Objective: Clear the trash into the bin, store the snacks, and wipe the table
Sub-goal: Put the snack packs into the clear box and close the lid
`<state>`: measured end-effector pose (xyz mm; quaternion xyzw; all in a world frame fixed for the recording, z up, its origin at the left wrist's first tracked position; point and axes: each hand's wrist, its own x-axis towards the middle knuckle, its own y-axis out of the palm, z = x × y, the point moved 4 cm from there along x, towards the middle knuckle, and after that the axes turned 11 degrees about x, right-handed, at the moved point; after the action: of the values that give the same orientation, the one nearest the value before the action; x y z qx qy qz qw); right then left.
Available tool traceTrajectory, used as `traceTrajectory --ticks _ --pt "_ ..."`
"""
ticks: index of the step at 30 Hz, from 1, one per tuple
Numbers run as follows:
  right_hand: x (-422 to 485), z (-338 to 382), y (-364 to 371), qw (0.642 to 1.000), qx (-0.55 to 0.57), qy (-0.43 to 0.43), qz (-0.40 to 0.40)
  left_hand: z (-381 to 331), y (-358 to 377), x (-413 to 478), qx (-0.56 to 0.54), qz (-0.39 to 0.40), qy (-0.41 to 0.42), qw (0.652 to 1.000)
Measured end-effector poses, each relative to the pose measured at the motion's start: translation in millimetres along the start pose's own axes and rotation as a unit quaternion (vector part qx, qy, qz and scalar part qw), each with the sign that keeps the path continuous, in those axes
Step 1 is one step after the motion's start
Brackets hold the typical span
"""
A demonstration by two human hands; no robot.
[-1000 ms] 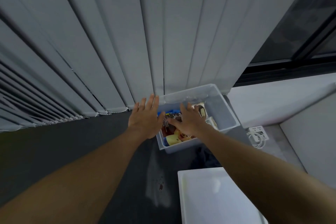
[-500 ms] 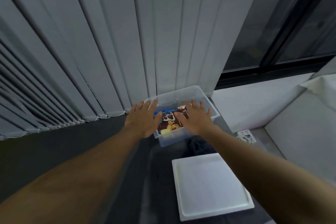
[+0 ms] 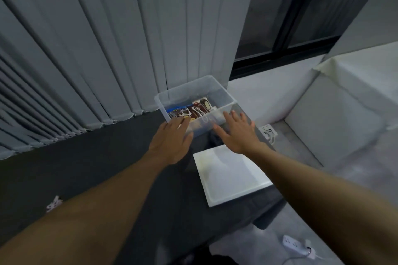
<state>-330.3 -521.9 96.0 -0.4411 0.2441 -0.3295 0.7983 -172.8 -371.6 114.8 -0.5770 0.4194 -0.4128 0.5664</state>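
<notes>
Grey blinds (image 3: 107, 49) are hung behind a dark table (image 3: 107, 168), at whose far edge a clear box (image 3: 217, 90) is set, with snack packets (image 3: 193, 112) laid inside. The left hand (image 3: 170, 142) and right hand (image 3: 237, 133), spread over the packets a second ago, are now drawn back to the near wall, flat and gripping nothing. Storing is judged nearly done. A white lid (image 3: 232, 178) is left unfitted just near the box. A crumpled scrap (image 3: 53, 204) is seen at near left, so binning and wiping are judged outstanding.
</notes>
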Motion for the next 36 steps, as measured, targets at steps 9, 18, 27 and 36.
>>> traceTrajectory --ticks 9,18,27,36 --pt "-43 -77 24 0.994 0.023 0.104 0.034 -51 69 -19 -0.043 0.126 -0.013 0.991" --pt "-57 -149 80 0.978 0.012 0.195 0.077 -80 149 -27 -0.123 0.304 -0.062 0.943" --pt "-44 -155 76 0.965 0.058 0.254 0.020 -92 151 -13 -0.190 0.238 -0.098 0.947" --pt "-40 -153 63 0.940 0.159 0.300 -0.018 -75 122 -8 -0.157 0.204 -0.131 0.957"
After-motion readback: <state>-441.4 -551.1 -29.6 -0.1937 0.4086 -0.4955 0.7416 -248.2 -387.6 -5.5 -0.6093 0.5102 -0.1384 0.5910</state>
